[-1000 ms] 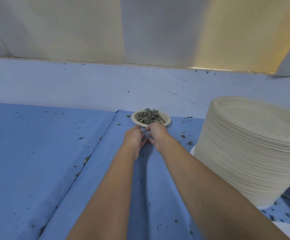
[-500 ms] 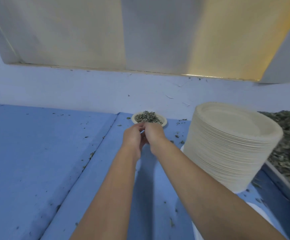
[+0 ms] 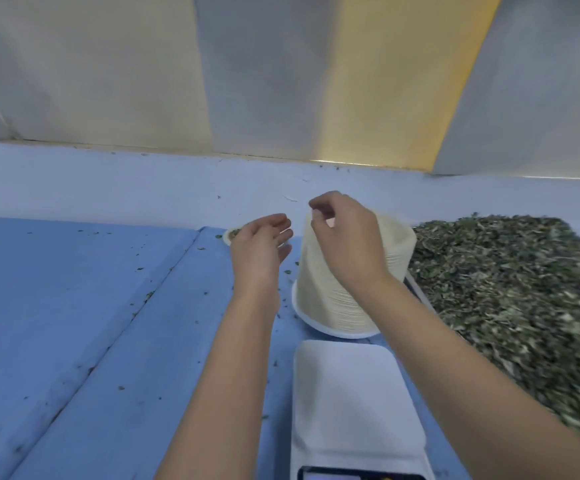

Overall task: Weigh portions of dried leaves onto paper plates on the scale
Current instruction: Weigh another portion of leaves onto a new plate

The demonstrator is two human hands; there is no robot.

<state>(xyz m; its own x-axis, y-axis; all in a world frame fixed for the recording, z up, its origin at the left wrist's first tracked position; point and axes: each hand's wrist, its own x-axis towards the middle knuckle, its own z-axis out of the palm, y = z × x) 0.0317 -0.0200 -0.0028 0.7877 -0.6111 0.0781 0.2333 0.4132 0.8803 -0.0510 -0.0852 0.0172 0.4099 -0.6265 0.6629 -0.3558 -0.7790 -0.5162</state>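
The right grip [image 3: 344,237] hangs at the top of the tall stack of cream paper plates [image 3: 319,299], fingers curled and thumb brought close to the forefinger right at the stack's near-left rim. Whether it has pinched the topmost plate's edge cannot be told. The left grip [image 3: 259,251] is relaxed and holds nothing. It hovers just left of the stack, in front of a small cream paper plate filled with dried leaves [image 3: 229,235] at the back of the blue desk [image 3: 143,341].

The move probably turns on the line from stack to scale. The white flat-topped scale [image 3: 354,393] lies just on the person's side of the stack, almost straight back under the right forearm, with no plate on it. A plate lifted off the upright stack would need only to be drawn towards the body and lowered, and the right grip is the nearer. The big heap of grey-green dried leaves [image 3: 510,306] lies to the right of both.
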